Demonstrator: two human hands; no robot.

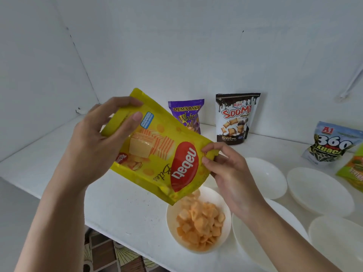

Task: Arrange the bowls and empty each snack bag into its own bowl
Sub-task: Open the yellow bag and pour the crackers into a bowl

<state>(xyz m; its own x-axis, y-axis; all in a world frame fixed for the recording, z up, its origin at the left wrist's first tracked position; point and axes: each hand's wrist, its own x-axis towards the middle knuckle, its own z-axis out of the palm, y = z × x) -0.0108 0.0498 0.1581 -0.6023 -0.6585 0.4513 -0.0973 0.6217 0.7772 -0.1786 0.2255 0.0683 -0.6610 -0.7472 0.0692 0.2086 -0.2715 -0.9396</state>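
A yellow Nabati snack bag (157,154) is tilted mouth-down over a white bowl (170,222) near the counter's front edge. Orange wafer bites (198,222) fill that bowl, and a few are falling from the bag's mouth. My left hand (98,138) grips the bag's raised bottom end. My right hand (227,173) pinches the bag's upper corner by the mouth. Several other white bowls stand to the right: one behind my right hand (269,175), one under my right forearm (247,238), one further right (318,189) and one at the front right (337,240).
Against the back wall stand a purple Mum's Bake wafer bag (186,114) and a black-and-white Soomi bag (235,118). A 360 Kuaci seed bag (332,144) and a green bag (353,169) sit at the right edge. The white counter (59,154) ends in front; patterned floor (110,254) shows below.
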